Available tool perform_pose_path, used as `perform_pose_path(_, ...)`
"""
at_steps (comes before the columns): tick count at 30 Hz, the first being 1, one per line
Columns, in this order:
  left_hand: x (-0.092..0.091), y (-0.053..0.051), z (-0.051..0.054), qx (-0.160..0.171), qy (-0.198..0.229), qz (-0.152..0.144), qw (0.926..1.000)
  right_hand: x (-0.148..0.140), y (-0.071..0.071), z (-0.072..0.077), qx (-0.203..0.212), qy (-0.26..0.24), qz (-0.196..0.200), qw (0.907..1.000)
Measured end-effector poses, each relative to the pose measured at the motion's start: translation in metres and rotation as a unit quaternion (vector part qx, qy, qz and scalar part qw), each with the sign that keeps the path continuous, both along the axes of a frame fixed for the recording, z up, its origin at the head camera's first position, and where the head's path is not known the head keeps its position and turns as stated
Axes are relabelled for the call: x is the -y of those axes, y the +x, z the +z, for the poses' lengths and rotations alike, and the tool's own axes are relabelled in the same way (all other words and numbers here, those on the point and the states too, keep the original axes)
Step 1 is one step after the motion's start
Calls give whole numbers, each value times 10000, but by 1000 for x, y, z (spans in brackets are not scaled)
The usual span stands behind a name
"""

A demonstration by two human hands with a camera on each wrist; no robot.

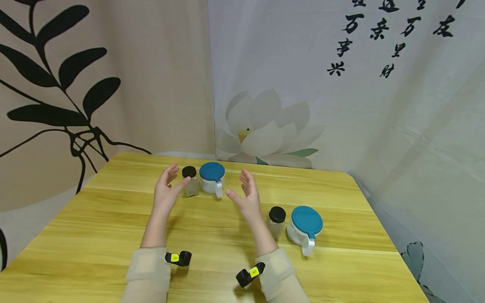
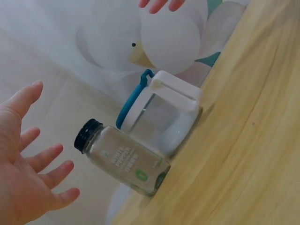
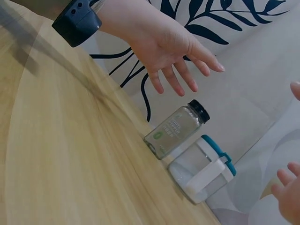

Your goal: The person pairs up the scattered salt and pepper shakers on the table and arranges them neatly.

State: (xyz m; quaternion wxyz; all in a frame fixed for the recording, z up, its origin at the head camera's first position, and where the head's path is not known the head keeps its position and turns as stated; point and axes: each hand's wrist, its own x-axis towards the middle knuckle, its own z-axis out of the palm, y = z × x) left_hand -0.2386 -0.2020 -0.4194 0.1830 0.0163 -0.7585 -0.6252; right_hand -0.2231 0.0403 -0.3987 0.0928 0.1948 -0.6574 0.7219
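Note:
My left hand [image 1: 169, 191] hovers with its fingers spread just left of a pepper jar [image 1: 192, 187] with a black lid; in the left wrist view a gap separates them. The jar's label [image 2: 123, 159] reads white pepper. Right beside that jar stands a clear pot [image 1: 209, 186] with a blue lid and white handle. My right hand [image 1: 249, 202], fingers apart and holding nothing, is in the air to the right of this pot. In the right wrist view both the jar [image 3: 173, 131] and the pot [image 3: 199, 173] stand upright, untouched.
A second black-lidded jar [image 1: 276, 225] stands by my right forearm, with another blue-lidded pot [image 1: 304, 229] to its right. All stand on a wooden table [image 1: 212, 269]. Behind its far edge hang printed curtains [image 1: 170, 84].

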Motion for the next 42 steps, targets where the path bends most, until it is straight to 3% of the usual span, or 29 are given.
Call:
perform_pose_path(15,2,-7,-11,179,25,2,9998,10,-11,-4,297,189,-123,9993)
perform_pose_path(28,3,-11,-22,260,-80,-63,9996,21,-23,-19,579,243,-299,9976)
perform_pose_path(37,3,-11,-24,329,17,-56,9994,31,-29,-25,759,220,-491,9957)
perform_pose_path(38,2,-8,-20,345,57,-71,9994,32,-29,-27,783,234,-506,9954)
perform_pose_path(42,2,-8,-21,329,81,-42,9994,35,-41,-46,841,270,-616,9942)
